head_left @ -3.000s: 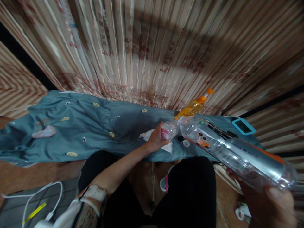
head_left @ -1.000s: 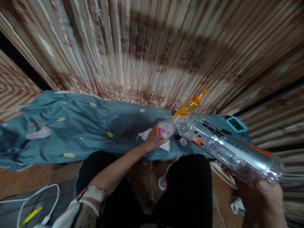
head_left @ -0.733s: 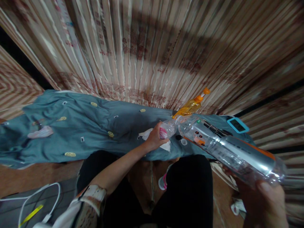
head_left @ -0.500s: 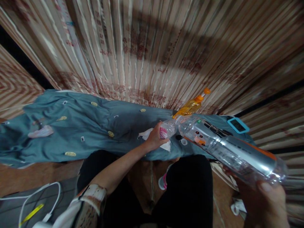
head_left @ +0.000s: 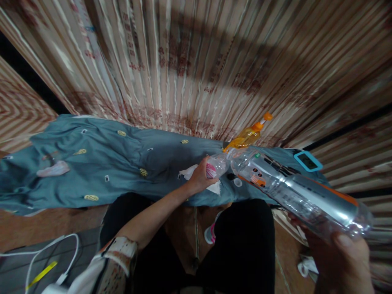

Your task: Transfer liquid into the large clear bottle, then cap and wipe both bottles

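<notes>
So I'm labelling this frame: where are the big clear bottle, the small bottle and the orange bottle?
big clear bottle [head_left: 294,192], head view, middle of its body.
small bottle [head_left: 218,165], head view, clear body beyond the fingers.
orange bottle [head_left: 246,139], head view, amber body.

a low surface draped in a blue-grey cloth [head_left: 122,163] with small yellow and white patches runs from the left edge across to the right. on the cloth, far left, lies a pale pink scrap [head_left: 50,168]. near the middle right a white tissue [head_left: 191,173] lies crumpled. behind it, at the back edge, an orange bottle [head_left: 248,136] with an orange cap stands. at the far right end a small device with a blue frame [head_left: 308,161] lies flat. just beside the tissue sits a small white round cap [head_left: 237,182].
</notes>
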Demonstrator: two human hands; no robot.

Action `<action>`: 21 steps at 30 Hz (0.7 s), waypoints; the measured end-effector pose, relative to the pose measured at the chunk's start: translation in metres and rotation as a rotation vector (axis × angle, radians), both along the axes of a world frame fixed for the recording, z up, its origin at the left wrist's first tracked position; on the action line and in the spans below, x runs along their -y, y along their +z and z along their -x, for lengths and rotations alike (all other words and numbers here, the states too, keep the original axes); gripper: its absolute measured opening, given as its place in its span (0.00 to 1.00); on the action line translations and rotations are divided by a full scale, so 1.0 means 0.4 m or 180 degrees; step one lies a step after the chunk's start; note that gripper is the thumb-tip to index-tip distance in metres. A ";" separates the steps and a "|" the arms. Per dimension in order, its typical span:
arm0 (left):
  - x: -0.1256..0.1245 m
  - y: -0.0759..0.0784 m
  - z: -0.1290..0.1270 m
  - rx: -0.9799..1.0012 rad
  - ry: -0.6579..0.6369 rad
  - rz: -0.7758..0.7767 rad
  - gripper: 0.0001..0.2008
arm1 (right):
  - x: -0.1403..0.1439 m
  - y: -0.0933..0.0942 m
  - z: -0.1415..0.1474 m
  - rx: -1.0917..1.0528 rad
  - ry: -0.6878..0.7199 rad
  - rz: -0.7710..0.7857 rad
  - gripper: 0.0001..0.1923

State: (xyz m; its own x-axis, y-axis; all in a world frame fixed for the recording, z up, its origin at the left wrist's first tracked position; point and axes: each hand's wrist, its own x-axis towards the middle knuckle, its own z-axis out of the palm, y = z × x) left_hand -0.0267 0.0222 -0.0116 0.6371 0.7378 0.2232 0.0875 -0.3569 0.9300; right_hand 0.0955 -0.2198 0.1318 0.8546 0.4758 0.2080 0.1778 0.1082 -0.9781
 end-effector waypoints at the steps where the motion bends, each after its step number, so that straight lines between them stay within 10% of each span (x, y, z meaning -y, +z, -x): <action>1: 0.000 0.002 0.000 0.0006 0.0000 0.0002 0.43 | 0.001 -0.003 -0.008 0.0010 0.0018 -0.0026 0.28; 21: 0.003 0.009 0.003 -0.0113 0.0022 0.0000 0.44 | 0.000 -0.012 -0.047 0.0027 0.0056 -0.0132 0.30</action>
State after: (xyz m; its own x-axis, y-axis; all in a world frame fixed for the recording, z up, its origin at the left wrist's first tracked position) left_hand -0.0279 0.0211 -0.0079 0.6395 0.7422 0.2005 0.1227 -0.3561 0.9264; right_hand 0.1142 -0.2197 0.1272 0.8443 0.4816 0.2349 0.1837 0.1518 -0.9712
